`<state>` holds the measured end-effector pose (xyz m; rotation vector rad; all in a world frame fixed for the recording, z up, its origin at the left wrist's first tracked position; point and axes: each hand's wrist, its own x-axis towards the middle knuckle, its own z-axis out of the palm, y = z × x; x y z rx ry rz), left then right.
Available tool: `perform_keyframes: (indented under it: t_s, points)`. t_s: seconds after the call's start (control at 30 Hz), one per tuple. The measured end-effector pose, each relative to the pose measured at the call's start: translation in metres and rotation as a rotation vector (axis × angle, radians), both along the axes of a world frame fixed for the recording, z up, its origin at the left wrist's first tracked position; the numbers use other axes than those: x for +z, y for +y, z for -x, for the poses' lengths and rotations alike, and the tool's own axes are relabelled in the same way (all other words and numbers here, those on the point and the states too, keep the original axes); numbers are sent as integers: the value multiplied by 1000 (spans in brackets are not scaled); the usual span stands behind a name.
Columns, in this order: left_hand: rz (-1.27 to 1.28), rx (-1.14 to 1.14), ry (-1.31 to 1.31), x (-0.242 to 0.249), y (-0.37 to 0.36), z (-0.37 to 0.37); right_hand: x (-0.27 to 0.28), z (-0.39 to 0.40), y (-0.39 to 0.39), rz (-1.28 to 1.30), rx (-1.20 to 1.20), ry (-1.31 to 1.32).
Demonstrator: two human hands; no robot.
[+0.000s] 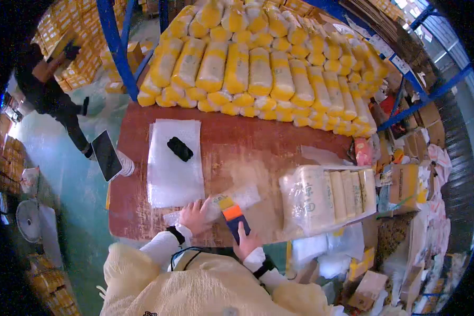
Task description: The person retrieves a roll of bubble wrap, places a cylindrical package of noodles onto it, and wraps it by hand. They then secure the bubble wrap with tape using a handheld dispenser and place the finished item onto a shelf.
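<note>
Two bare hands are at the near edge of a red table [231, 142] in the head view, the only feed reaching me at this distance. The right hand [246, 242] is wrapped around a dark tool [236, 222] with an orange band, one finger laid along its face. The left hand [196, 217] lies palm down on clear film [243, 197], just beside the tool; whether its fingers pinch the film, I cannot tell. The tool's far end overlaps the film in my view, though contact is hard to make out. I judge the tool light and stiff, best held by its dark body, clear of the orange band. The film looks light, soft and slippery (such stuff creases easily), so I would favor a flat palm near its end over a pinch. Left of center, white sheets [166, 181] lie under a black bundle [180, 149]; to the right, a clear bag [292, 203] holds pale blocks [339, 195]; behind, yellow rolls [237, 68] are piled high.
</note>
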<state>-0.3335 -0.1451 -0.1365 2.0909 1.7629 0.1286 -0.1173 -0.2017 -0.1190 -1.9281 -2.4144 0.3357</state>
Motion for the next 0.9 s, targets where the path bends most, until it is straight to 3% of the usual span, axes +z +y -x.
perform_keyframes:
  t_s: [0.2, 0.3, 0.4, 0.5, 0.6, 0.63, 0.73, 0.87, 0.9]
  points:
    - [305, -301, -14, 47, 46, -3, 31, 14, 15, 72, -76, 128]
    - [473, -278, -90, 58, 63, -6, 30, 17, 20, 110, -61, 97]
    - [308, -152, -177, 6, 58, 2, 39, 24, 31, 152, -108, 83]
    - [-305, -91, 276, -29, -5, -8, 48, 29, 40, 193, -161, 44]
    - [-494, -141, 399, -21, -23, -12, 77, 40, 54, 343, -134, -2]
    - [-473, -87, 340, -11, -19, -16, 81, 44, 57, 377, -174, 55]
    - [34, -103, 208, 16, 6, -6, 45, 28, 37, 181, -111, 124]
    - [129, -168, 126, 10, -1, 2, 35, -13, -4, 131, -6, 209]
    - [267, -175, 13, 16, 7, 5, 34, -14, -7, 78, 30, 131]
